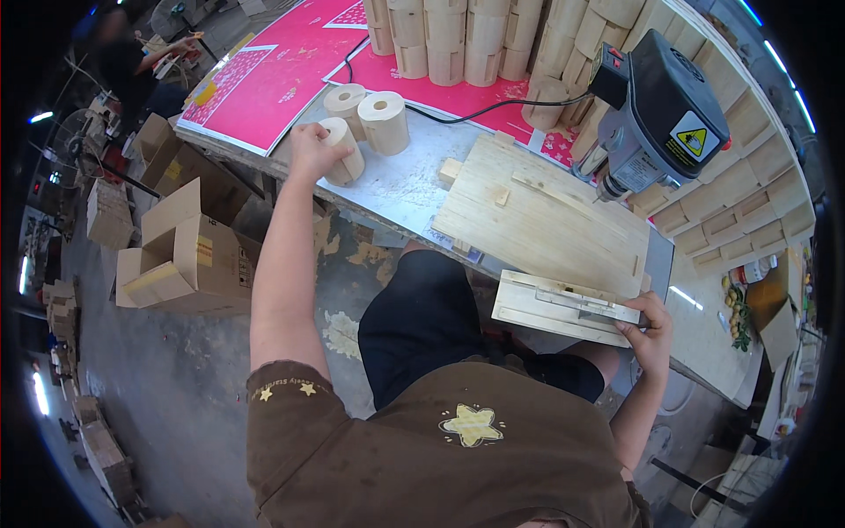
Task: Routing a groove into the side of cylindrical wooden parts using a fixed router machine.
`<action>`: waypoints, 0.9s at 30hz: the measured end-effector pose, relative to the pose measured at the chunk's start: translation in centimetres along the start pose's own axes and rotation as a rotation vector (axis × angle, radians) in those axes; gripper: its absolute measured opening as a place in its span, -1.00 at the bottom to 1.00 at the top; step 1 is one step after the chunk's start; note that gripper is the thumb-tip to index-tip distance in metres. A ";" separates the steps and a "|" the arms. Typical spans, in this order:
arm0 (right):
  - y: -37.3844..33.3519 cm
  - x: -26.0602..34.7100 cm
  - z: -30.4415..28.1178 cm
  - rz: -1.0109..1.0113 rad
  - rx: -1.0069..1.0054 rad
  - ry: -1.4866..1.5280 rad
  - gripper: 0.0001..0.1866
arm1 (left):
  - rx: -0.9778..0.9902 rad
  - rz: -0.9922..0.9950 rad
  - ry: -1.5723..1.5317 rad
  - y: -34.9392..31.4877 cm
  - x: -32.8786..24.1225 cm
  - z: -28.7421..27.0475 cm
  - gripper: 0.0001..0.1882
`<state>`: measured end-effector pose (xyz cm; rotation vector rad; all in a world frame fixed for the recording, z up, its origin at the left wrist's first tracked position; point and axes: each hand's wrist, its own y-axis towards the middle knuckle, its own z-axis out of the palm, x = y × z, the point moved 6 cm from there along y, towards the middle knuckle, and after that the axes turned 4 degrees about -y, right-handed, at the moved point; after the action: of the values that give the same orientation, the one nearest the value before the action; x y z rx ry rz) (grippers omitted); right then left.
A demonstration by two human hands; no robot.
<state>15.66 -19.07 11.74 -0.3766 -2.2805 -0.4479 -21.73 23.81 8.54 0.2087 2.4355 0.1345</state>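
At the left of the bench my left hand is closed round a pale wooden cylinder with a hole in its top. Two more wooden cylinders of the same kind stand upright just beyond it. On the right, my right hand pinches the end of a narrow wooden piece with a slot and a clear strip along it. That piece lies along the front edge of a flat wooden board with thin battens on it. A dark drill press head hangs over the board's right end.
Tall stacks of wooden cylinders line the back and right of the bench. A black cable runs across the pink sheet. An opened cardboard box stands on the floor at left. Another person is far left.
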 end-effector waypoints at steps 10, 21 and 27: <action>-0.1 -0.5 0.2 0.000 0.016 0.047 -0.73 | -0.202 0.068 -0.639 -1.1 7.0 1.3 -0.28; 1.0 -1.1 -0.1 0.007 -0.029 0.079 -0.75 | -0.265 0.317 -0.912 -1.2 -6.9 1.3 -0.84; 0.0 -3.0 0.5 0.085 -0.073 0.079 -0.76 | 0.356 0.449 -0.730 1.4 -20.0 12.7 -0.85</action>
<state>17.32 -19.28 9.26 -0.4829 -2.1669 -0.4952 1.76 22.04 11.63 0.8104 1.6371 -0.1596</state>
